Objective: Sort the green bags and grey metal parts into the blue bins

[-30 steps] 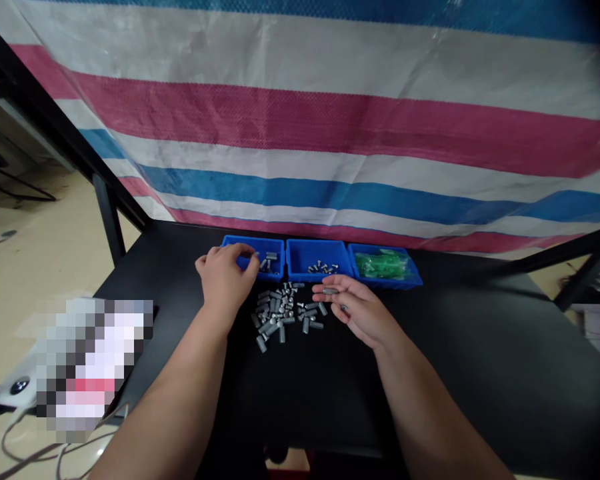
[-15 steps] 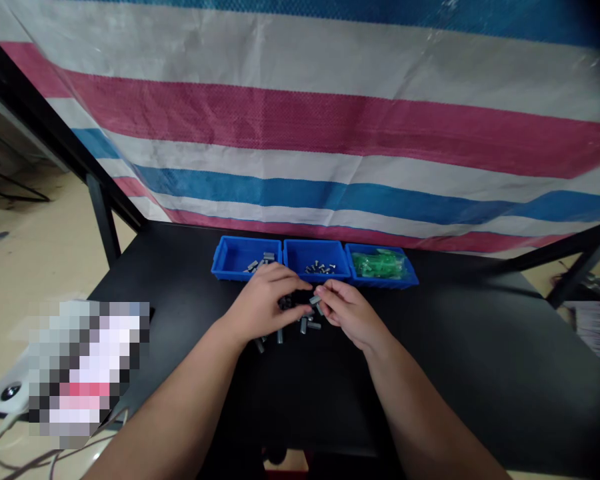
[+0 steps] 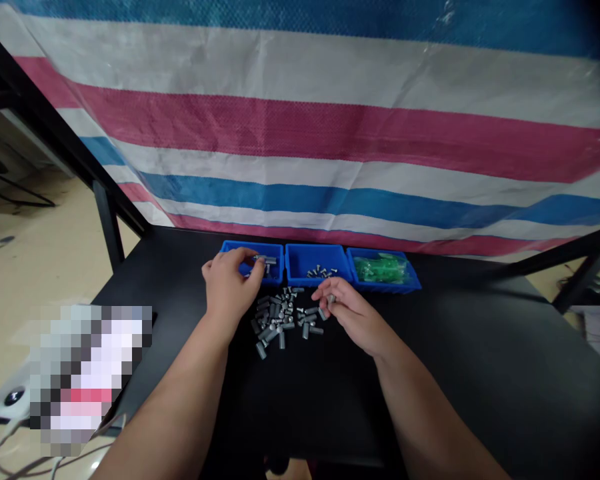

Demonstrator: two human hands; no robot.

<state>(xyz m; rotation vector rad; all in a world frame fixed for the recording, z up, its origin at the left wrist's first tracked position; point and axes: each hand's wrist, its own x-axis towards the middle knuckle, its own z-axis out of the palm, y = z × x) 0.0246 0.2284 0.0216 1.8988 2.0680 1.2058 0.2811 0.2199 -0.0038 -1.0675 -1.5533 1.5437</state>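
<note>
Black table: bare stretch (image 3: 305, 393) on the near side of the pile
Pile: grey metal posts and screws heaped together (image 3: 274, 319), a few loose ones at its right edge; best to take strays first, one at a time, so the heap doesn't scatter
Right hand: just right of the pile (image 3: 347, 307), fingers loosely curled, thumb side gripping a small metal piece (image 3: 331, 299); probably worth keeping that grip light but closed so nothing drops back
Left hand: left of and beyond the pile (image 3: 230, 283), over a box, thumb and first finger curved toward each other; a post sits right at the tips, can't tell if pinched or lying below
Left box: beyond the pile (image 3: 275, 248), posts inside; release should be low, within the walls, to avoid bounce
Middle box: beyond the pile, rightward (image 3: 316, 257), screws inside (image 3: 321, 272)
Right box: farther right of the pile (image 3: 414, 284), green packets inside (image 3: 383, 269)
Striped sheet: behind everything, well beyond the pile (image 3: 325, 133)
</note>
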